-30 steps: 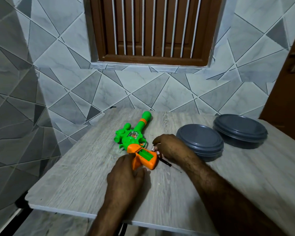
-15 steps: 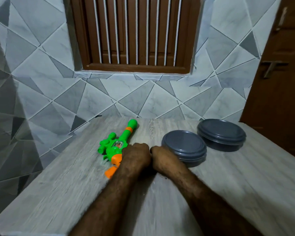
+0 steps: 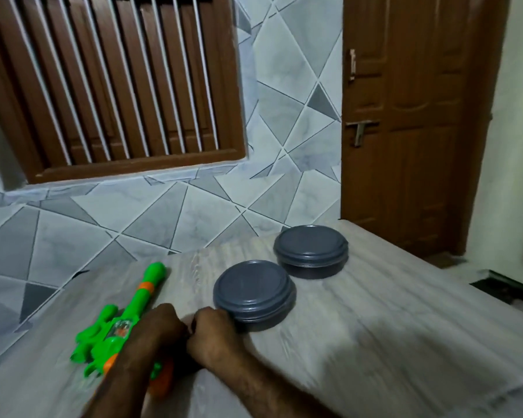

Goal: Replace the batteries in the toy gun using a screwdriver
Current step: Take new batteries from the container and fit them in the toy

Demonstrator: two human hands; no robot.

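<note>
The green and orange toy gun (image 3: 127,321) lies on the wooden table (image 3: 390,333) at the lower left, its barrel pointing away from me. My left forearm crosses its orange handle. My left hand (image 3: 160,327) sits just right of the gun body, its back towards the camera and its fingers curled under. My right hand (image 3: 215,333) is right beside it, also curled, close to the nearer grey container. Whatever lies under or inside either hand is hidden. No screwdriver or battery shows.
Two round grey lidded containers stand on the table, one near my right hand (image 3: 254,294) and one farther back (image 3: 311,250). A tiled wall and barred window (image 3: 112,86) are behind. A brown door (image 3: 405,131) is at the right.
The view has swung right and up, and the frame is blurred. My left hand left the gun's handle and came alongside my right hand; the screwdriver seen earlier is now covered.
</note>
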